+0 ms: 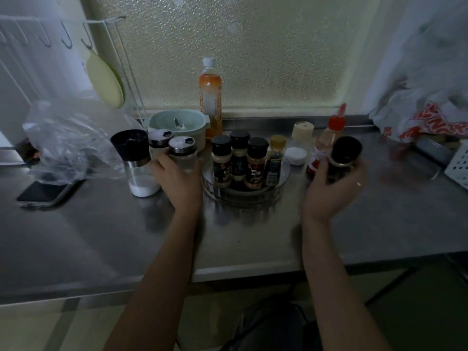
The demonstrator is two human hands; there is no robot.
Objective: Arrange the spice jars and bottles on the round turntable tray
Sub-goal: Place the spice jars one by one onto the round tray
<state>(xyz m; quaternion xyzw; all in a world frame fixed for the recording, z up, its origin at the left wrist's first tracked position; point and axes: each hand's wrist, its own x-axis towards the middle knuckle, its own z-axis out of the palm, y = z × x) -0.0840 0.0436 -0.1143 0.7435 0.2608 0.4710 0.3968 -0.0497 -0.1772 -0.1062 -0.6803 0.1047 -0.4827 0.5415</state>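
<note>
Left hand (pixel 178 177) grips glass shaker (pixel 182 153); right hand (pixel 334 188) raised, holding black-capped grinder (pixel 343 155).

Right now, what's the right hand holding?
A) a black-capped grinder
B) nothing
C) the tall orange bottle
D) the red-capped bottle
A: the right hand is wrapped around a dark black-capped grinder, lifted to the right of the turntable tray; the orange bottle stands at the back by the window and the red-capped bottle stands on the counter behind the hand.
</note>
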